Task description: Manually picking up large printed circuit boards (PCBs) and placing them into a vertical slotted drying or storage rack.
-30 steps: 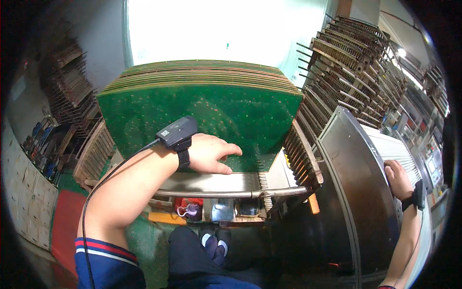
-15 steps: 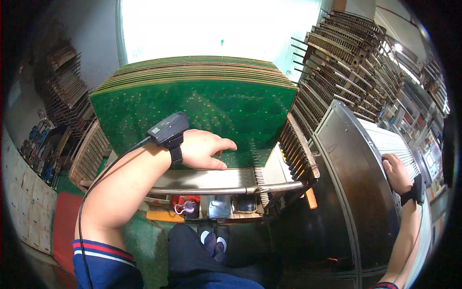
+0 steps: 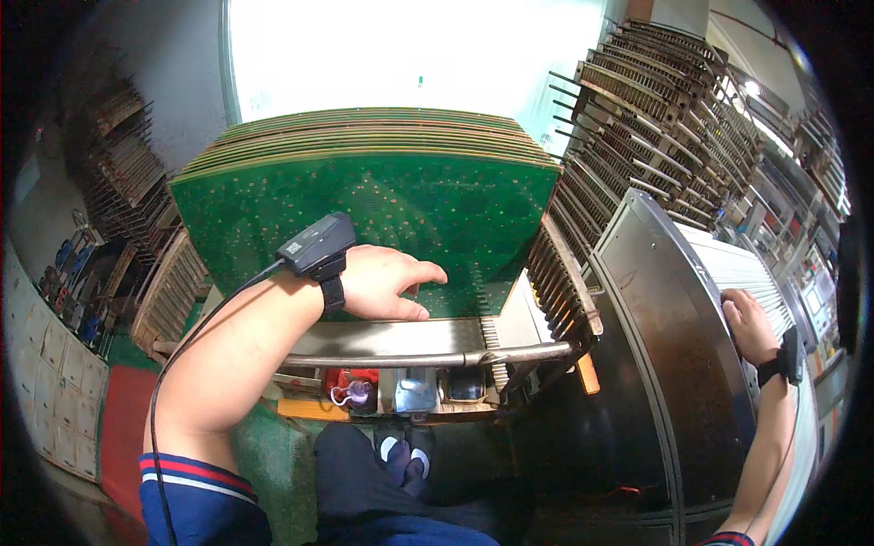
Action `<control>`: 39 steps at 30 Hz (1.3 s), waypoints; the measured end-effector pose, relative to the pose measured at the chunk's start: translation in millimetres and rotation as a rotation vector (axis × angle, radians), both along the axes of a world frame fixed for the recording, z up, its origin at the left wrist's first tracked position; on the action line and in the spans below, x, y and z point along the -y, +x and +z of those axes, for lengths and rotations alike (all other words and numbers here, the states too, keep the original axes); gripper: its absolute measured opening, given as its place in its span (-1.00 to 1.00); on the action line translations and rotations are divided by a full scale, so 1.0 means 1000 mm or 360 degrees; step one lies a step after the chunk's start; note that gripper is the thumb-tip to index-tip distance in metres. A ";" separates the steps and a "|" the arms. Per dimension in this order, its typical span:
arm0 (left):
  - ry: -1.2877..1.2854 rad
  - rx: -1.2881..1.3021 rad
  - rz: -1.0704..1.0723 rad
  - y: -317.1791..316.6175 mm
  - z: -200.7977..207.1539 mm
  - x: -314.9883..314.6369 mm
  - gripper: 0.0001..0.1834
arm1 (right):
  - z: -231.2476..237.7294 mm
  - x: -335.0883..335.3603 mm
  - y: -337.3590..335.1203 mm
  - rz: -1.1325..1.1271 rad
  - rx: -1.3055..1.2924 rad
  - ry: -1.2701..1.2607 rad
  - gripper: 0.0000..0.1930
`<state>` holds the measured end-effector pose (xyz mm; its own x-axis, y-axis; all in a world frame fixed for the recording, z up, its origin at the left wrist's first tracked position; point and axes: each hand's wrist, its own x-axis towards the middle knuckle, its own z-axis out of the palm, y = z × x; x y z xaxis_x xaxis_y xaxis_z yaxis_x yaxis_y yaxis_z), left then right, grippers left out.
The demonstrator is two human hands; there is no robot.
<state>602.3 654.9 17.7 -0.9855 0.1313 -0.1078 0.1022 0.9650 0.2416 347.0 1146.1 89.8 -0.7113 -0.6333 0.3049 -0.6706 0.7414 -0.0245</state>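
Note:
Several large green circuit boards (image 3: 273, 214) stand upright, one behind another, in a slotted rack. In front of the nearest board is my left hand (image 3: 384, 284), its thumb and forefinger apart and nothing visible between them. It is close to the board's lower part; whether it touches the face cannot be made out. Off to the right, my right hand (image 3: 750, 328) lies over the metal edge of a machine (image 3: 678, 300) with white rollers (image 3: 736, 262). Its fingers are stretched out over that edge, holding nothing visible.
A metal rail (image 3: 428, 360) crosses the rack's front. Below it, a shelf holds a purple bottle (image 3: 360, 393) and a blue container (image 3: 416, 391). Stacked slotted racks (image 3: 651, 109) rise at the right. Pale lockers (image 3: 55, 364) stand at the far left.

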 end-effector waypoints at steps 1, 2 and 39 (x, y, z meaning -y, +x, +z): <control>-0.0011 0.0017 -0.0001 0.000 0.000 0.000 -0.33 | 0.000 -0.001 0.000 0.0004 -0.0011 0.0003 -0.71; -0.0022 0.0034 -0.0002 0.000 0.001 0.000 -0.33 | 0.001 0.000 0.002 0.0002 -0.0012 0.0003 -0.71; -0.0036 0.0024 -0.0039 0.001 0.000 0.000 -0.33 | 0.006 0.005 0.008 -0.0034 0.0031 0.0047 -0.69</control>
<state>603.2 654.6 17.2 -0.9802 0.1531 -0.1255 0.1227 0.9674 0.2215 355.3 1141.6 95.4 -0.7306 -0.6263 0.2720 -0.6540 0.7563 -0.0153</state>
